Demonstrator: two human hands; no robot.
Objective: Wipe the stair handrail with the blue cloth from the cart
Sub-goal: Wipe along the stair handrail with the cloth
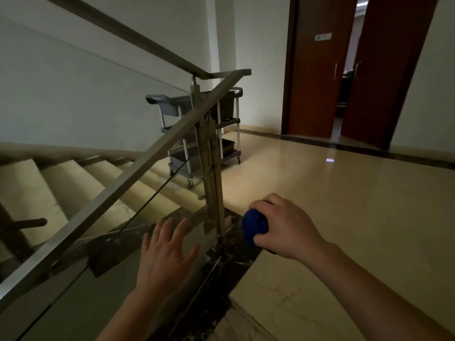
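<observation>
Cloth bunched in the right hand, near the rail.
The right hand (285, 226) grips the blue cloth (254, 226) beside the handrail (138, 166) post; the left hand (163, 254) is spread flat, fingers apart. The cart (182, 112) stands behind.

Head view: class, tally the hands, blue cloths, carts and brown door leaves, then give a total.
Hands: 2 (left hand, right hand)
Blue cloth: 1
Cart: 1
Brown door leaves: 2
Total: 6
</observation>
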